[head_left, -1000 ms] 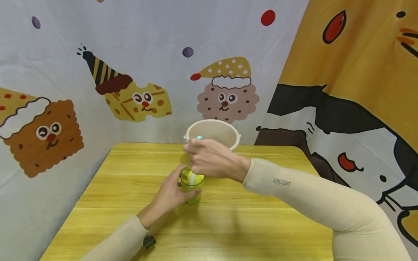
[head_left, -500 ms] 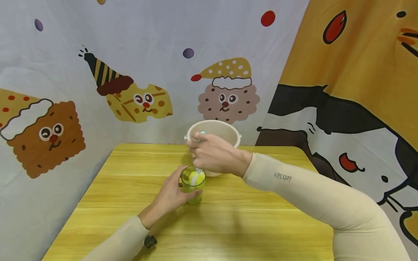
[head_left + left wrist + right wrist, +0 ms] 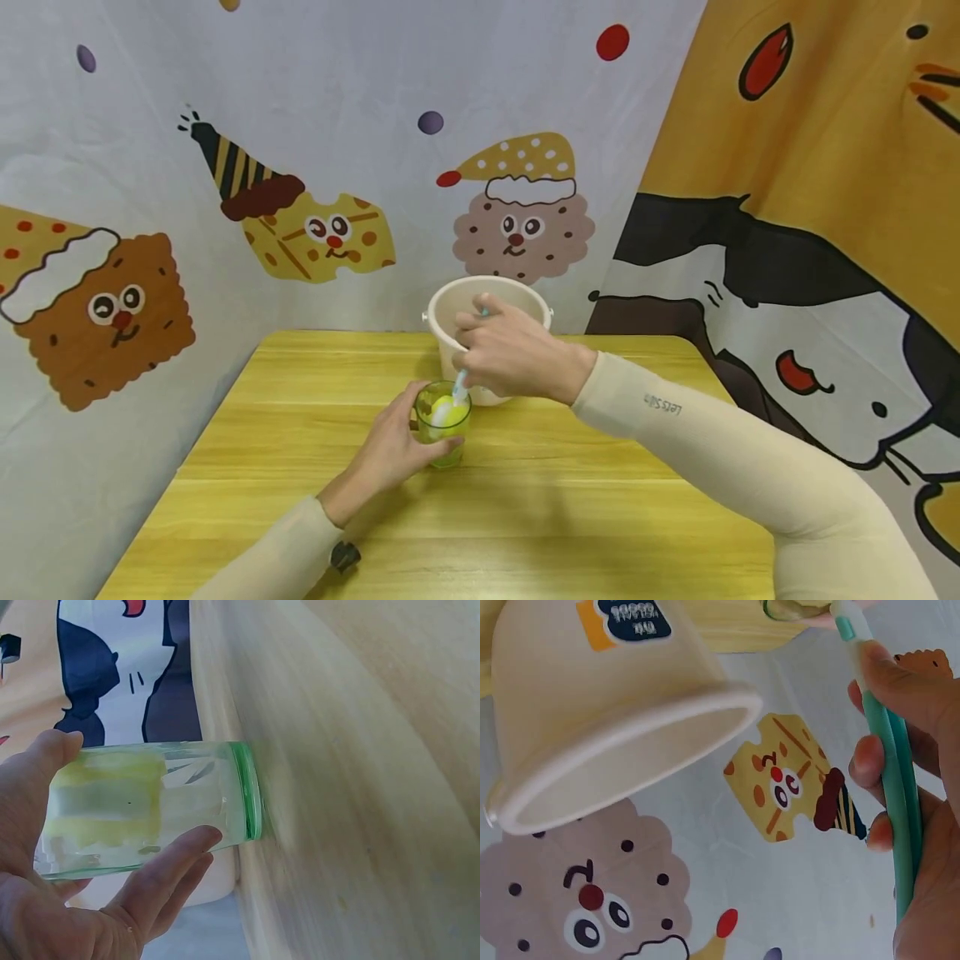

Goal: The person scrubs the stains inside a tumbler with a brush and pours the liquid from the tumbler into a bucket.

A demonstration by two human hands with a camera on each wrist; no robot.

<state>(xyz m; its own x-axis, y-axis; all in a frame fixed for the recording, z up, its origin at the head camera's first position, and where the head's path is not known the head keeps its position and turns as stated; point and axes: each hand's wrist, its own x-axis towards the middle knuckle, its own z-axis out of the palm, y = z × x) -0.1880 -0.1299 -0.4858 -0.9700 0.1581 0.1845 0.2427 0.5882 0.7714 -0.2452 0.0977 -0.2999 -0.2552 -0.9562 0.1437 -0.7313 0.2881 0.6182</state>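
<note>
My left hand [image 3: 386,446] grips a clear green drinking glass [image 3: 444,450], which stands upright on the table. In the left wrist view its thumb and fingers lie around the glass wall. My right hand [image 3: 513,350], above and right of the glass, holds a cup brush by its long teal handle [image 3: 891,772]. The brush's white neck [image 3: 460,387] slants down into the glass. Inside the glass is the yellow-and-white sponge head [image 3: 109,799], near the mouth end, with space between it and the base.
A cream bucket [image 3: 450,354] stands just behind the glass, partly hidden by my right hand. The wooden table [image 3: 600,517] reaches to a cartoon-printed cloth [image 3: 337,67] at the back. A small dark object [image 3: 345,557] shows beside my left sleeve.
My right hand has turned and shifted right, with the brush tilting the same way, so its white neck now shows. My left hand and the glass have stayed in place.
</note>
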